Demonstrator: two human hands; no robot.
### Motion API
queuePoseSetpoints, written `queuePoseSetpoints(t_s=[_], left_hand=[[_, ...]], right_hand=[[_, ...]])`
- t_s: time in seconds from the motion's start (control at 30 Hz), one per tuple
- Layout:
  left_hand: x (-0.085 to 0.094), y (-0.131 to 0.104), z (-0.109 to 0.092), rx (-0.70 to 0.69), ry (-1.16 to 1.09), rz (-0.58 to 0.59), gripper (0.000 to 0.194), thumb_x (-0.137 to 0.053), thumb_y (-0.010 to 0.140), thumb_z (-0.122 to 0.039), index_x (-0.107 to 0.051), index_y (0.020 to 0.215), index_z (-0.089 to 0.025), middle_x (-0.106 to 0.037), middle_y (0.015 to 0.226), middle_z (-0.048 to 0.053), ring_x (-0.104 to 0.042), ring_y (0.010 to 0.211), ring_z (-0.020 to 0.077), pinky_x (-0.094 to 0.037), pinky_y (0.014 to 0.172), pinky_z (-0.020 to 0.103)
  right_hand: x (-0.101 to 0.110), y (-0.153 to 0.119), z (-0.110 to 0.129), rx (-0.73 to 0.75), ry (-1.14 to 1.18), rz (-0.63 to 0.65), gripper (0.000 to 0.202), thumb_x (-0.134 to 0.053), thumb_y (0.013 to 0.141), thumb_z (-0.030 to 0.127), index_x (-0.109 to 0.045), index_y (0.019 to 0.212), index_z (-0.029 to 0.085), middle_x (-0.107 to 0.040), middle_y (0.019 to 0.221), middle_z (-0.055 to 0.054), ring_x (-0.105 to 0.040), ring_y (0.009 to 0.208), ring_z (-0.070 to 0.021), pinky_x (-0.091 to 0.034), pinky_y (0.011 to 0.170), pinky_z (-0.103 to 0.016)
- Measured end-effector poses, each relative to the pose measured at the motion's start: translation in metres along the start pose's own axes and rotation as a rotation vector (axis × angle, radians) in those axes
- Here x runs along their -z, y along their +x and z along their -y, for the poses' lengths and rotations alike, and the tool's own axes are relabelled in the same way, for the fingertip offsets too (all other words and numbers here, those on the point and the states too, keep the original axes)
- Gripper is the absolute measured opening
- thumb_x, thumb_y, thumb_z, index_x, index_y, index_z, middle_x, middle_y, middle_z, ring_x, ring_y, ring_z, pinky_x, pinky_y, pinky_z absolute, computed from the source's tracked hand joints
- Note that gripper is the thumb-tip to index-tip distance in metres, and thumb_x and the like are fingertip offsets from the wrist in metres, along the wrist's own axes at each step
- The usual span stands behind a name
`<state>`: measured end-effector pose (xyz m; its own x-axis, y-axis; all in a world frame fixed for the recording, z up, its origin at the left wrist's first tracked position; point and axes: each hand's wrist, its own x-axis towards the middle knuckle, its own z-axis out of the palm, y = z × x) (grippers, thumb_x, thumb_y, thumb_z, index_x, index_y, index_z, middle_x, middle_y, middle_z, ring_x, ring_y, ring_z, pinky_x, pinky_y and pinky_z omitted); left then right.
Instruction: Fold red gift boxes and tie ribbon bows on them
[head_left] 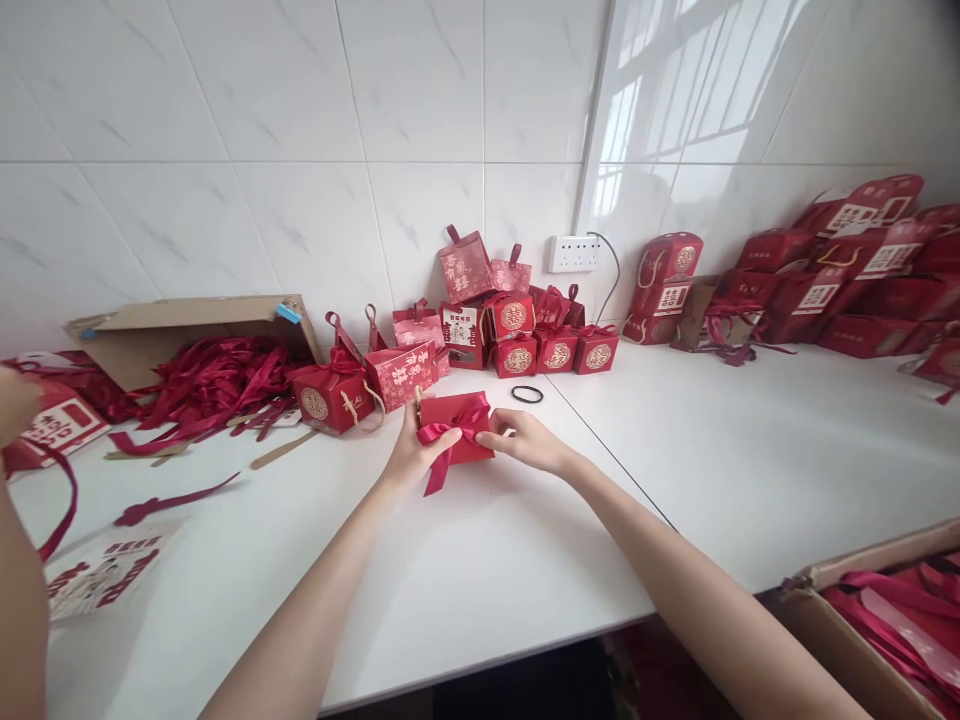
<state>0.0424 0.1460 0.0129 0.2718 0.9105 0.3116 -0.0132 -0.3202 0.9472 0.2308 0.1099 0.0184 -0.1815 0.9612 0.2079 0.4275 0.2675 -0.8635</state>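
Note:
Between my two hands is a small red gift box [471, 449] with a shiny red ribbon [441, 470] tied in a bow across its top. My left hand [421, 446] grips the box's left side, its thumb pressed on the bow near the knot. With closed fingers, my right hand [521, 438] pinches the bow's right loop at the box's right edge. One ribbon tail hangs down over the front. Just behind the box lies a black elastic band [527, 394] on the white table [480, 580].
Finished red boxes [556, 350] stand stacked by the tiled wall. A cardboard box [202, 318] of loose ribbons sits at left, near another person's arm [21, 560]. More red boxes [817, 300] pile up at right. An open carton [847, 640] stands at lower right.

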Motion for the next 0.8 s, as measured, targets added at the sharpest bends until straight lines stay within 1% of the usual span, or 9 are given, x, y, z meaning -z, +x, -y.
queuePoseSetpoints(t_s=[0.1,0.2,0.37,0.53,0.6,0.63,0.73,0.77,0.8], left_hand=[[-0.001,0.001,-0.002,-0.005,-0.015,-0.004,0.047,-0.073,0.064,-0.035,-0.047,0.1,-0.022,-0.066,0.101,0.002,-0.063,0.096,0.0187,-0.047,0.088,0.031],[-0.001,0.001,-0.004,0.009,-0.017,-0.019,0.046,-0.074,0.063,-0.034,-0.047,0.098,-0.022,-0.066,0.098,0.001,-0.063,0.094,0.0181,-0.047,0.088,0.031],[-0.001,-0.002,-0.007,0.046,-0.05,-0.022,0.049,-0.076,0.06,-0.032,-0.047,0.098,-0.022,-0.065,0.095,0.0,-0.063,0.092,0.018,-0.047,0.087,0.032],[-0.004,-0.003,-0.01,0.077,-0.093,-0.024,0.052,-0.078,0.058,-0.031,-0.047,0.099,-0.022,-0.064,0.093,0.0,-0.063,0.089,0.0181,-0.048,0.086,0.034],[-0.005,-0.003,-0.009,0.073,-0.092,-0.038,0.054,-0.078,0.058,-0.032,-0.047,0.1,-0.022,-0.064,0.094,0.001,-0.063,0.09,0.0188,-0.047,0.087,0.035],[-0.007,-0.003,-0.008,0.065,-0.091,-0.049,0.054,-0.078,0.058,-0.032,-0.046,0.101,-0.022,-0.063,0.096,0.002,-0.062,0.092,0.0192,-0.047,0.088,0.035],[-0.011,-0.003,-0.004,0.021,-0.032,-0.111,0.055,-0.076,0.06,-0.032,-0.045,0.104,-0.022,-0.06,0.106,0.005,-0.059,0.102,0.0204,-0.043,0.094,0.037],[-0.013,-0.003,-0.003,0.008,0.01,-0.144,0.054,-0.076,0.061,-0.032,-0.044,0.104,-0.022,-0.058,0.108,0.006,-0.057,0.105,0.0209,-0.041,0.097,0.038],[-0.015,-0.003,-0.002,0.0,0.06,-0.183,0.054,-0.076,0.061,-0.032,-0.044,0.103,-0.022,-0.056,0.11,0.007,-0.054,0.108,0.0216,-0.039,0.1,0.039]], right_hand=[[0.008,-0.001,0.002,-0.052,0.109,0.167,0.033,-0.063,0.074,0.045,-0.047,0.063,0.019,-0.051,0.059,0.004,-0.045,0.056,-0.0105,-0.034,0.056,-0.025],[0.015,-0.003,0.004,-0.09,0.135,0.265,0.035,-0.066,0.072,0.046,-0.048,0.06,0.018,-0.048,0.054,0.005,-0.041,0.051,-0.0088,-0.03,0.051,-0.024],[0.021,-0.006,0.007,-0.124,0.112,0.423,0.034,-0.066,0.073,0.045,-0.055,0.06,0.016,-0.056,0.055,0.003,-0.047,0.046,-0.0078,-0.036,0.05,-0.023],[0.021,-0.009,0.012,-0.26,0.026,0.552,0.033,-0.069,0.071,0.046,-0.061,0.062,0.015,-0.062,0.054,0.001,-0.05,0.037,-0.008,-0.039,0.046,-0.023],[0.02,-0.013,0.017,-0.324,-0.038,0.634,0.037,-0.069,0.07,0.05,-0.062,0.063,0.015,-0.065,0.059,-0.001,-0.054,0.039,-0.0087,-0.039,0.046,-0.023],[0.019,-0.015,0.02,-0.356,-0.065,0.709,0.041,-0.069,0.07,0.054,-0.062,0.064,0.015,-0.067,0.062,-0.002,-0.055,0.039,-0.009,-0.04,0.046,-0.023],[0.009,-0.02,0.028,-0.392,-0.037,0.907,0.054,-0.062,0.069,0.068,-0.061,0.077,0.015,-0.068,0.07,-0.004,-0.056,0.037,-0.009,-0.043,0.046,-0.023],[0.003,-0.022,0.029,-0.382,0.012,0.913,0.057,-0.06,0.068,0.071,-0.059,0.083,0.015,-0.068,0.07,-0.003,-0.056,0.037,-0.0089,-0.043,0.044,-0.022],[-0.004,-0.023,0.03,-0.369,0.072,0.878,0.059,-0.057,0.069,0.072,-0.056,0.089,0.016,-0.067,0.07,-0.002,-0.055,0.036,-0.0088,-0.043,0.042,-0.022]])
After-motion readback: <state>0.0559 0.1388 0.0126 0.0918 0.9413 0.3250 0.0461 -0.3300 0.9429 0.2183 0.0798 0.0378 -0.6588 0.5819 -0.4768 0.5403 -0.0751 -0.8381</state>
